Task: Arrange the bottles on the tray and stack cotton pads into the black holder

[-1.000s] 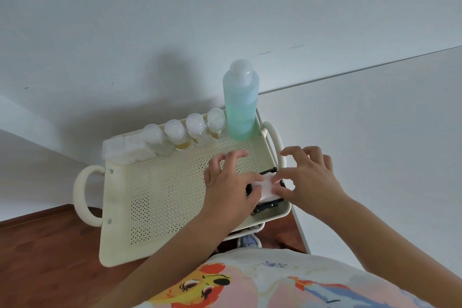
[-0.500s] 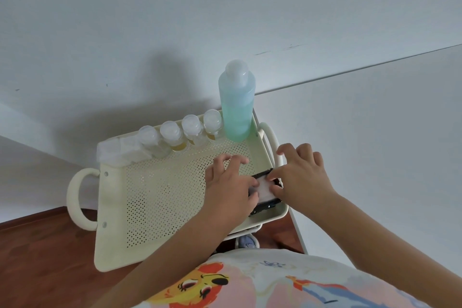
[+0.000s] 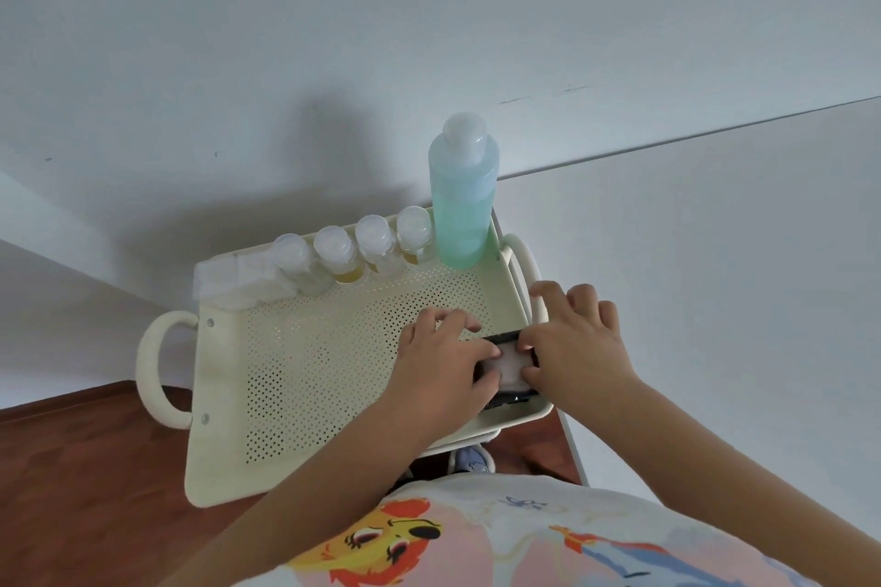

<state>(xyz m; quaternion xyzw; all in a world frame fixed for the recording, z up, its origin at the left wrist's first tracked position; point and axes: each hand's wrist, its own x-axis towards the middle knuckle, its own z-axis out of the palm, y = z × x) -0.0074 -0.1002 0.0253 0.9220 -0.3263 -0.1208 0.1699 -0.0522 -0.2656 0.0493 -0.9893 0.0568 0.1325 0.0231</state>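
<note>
A cream perforated tray point(image 3: 305, 377) with loop handles holds a tall blue-green bottle point(image 3: 461, 200) at its far right corner. Beside it stands a row of several small clear bottles point(image 3: 362, 248) along the far edge. A black holder point(image 3: 505, 398) sits at the tray's near right corner, mostly hidden by my hands. White cotton pads point(image 3: 512, 365) lie in it. My left hand point(image 3: 443, 367) presses on the pads from the left. My right hand point(image 3: 572, 343) pinches them from the right.
A clear plastic packet point(image 3: 238, 279) of white pads lies at the tray's far left corner. White walls meet behind the tray, and a white surface point(image 3: 715, 300) runs along its right. Brown wooden floor point(image 3: 71, 491) shows at lower left.
Both hands have closed in over the holder and pressed lower on the pads. The view has shifted slightly; the bottles stay in place.
</note>
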